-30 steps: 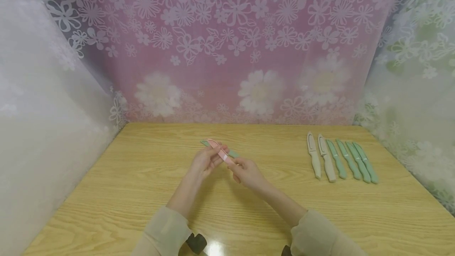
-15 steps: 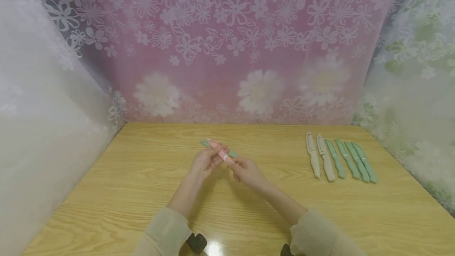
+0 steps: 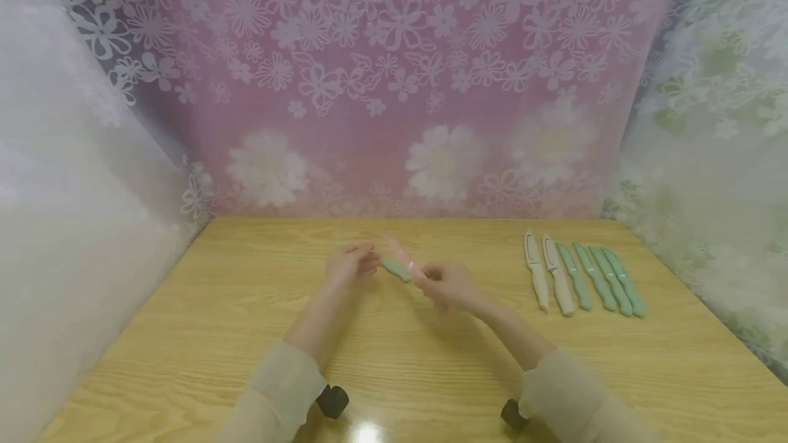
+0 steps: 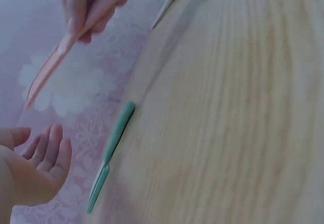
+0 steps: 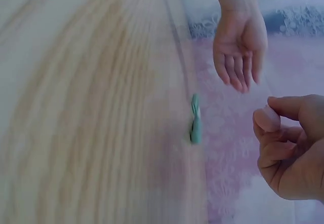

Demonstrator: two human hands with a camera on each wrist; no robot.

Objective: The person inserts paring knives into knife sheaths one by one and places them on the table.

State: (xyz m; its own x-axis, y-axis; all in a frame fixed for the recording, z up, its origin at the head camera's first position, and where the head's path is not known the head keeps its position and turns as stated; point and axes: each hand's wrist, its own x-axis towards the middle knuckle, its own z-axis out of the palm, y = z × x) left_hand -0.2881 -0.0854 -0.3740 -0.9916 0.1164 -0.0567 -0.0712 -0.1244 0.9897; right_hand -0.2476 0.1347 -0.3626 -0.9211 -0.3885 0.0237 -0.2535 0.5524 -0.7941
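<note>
A pink knife in a pink sheath (image 3: 403, 257) is held up off the table by my right hand (image 3: 449, 287), which pinches its handle between thumb and fingers. In the left wrist view the pink knife (image 4: 48, 72) slants down toward my left hand (image 4: 40, 171), apart from it. My left hand (image 3: 352, 265) holds nothing; its fingers are relaxed and the palm is turned up in the right wrist view. A green sheathed knife (image 3: 396, 269) lies on the table below, its blade end partly hidden behind the left hand in the head view.
At the right of the wooden table (image 3: 246, 333) lies a row of sheathed knives: two cream knives (image 3: 534, 272) and several green knives (image 3: 606, 279). A pink floral curtain (image 3: 345, 156) hangs behind the table, with pale curtains at both sides.
My right hand has moved right, drawing the pink knife away from my left hand, which has let go of it and shifted slightly left. More of the green knife's handle shows.
</note>
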